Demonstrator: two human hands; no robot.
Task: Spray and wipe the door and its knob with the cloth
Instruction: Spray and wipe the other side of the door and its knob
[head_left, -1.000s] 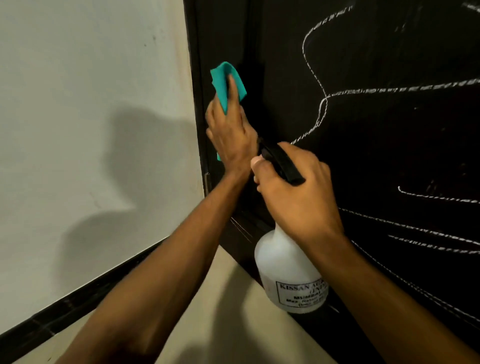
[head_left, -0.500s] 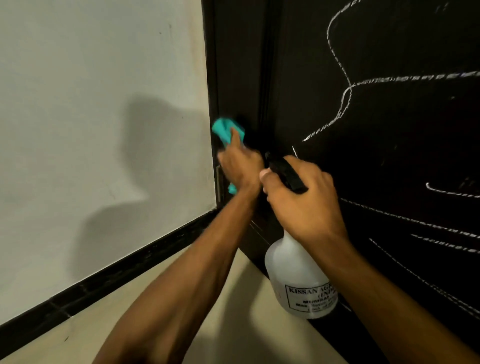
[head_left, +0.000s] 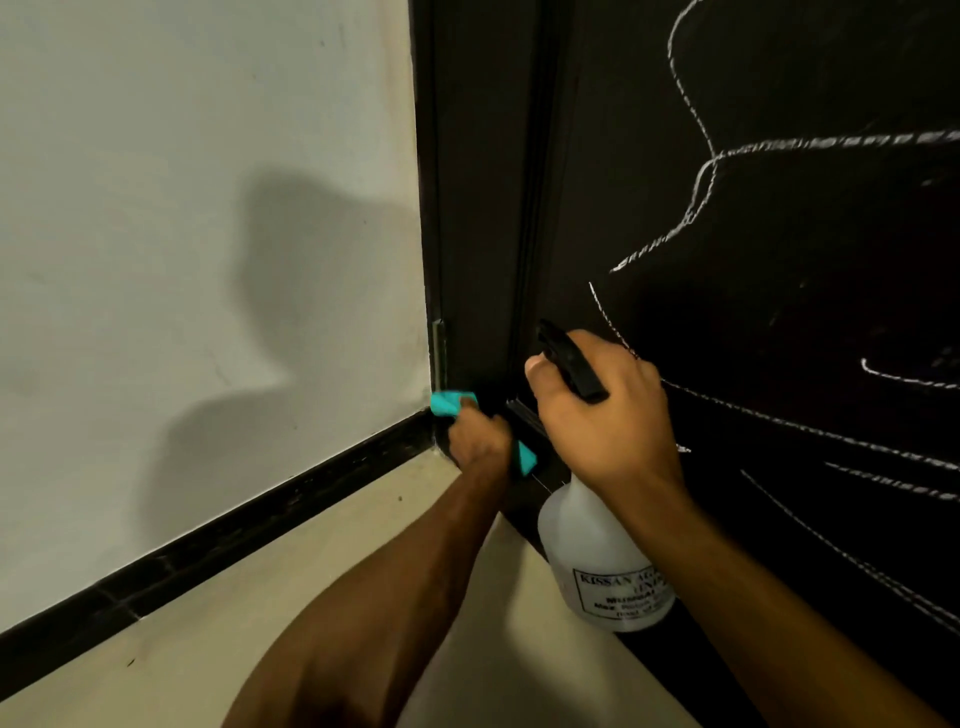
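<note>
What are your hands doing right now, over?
Left hand presses teal cloth on dark door, low by the hinge. Right hand grips white spray bottle. Knob not in view. Nothing in the way.

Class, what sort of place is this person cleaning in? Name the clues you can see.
Probably a room indoors, at a doorway: a dark door with chalk lines, a plain pale wall with a black skirting strip, and a beige floor.
</note>
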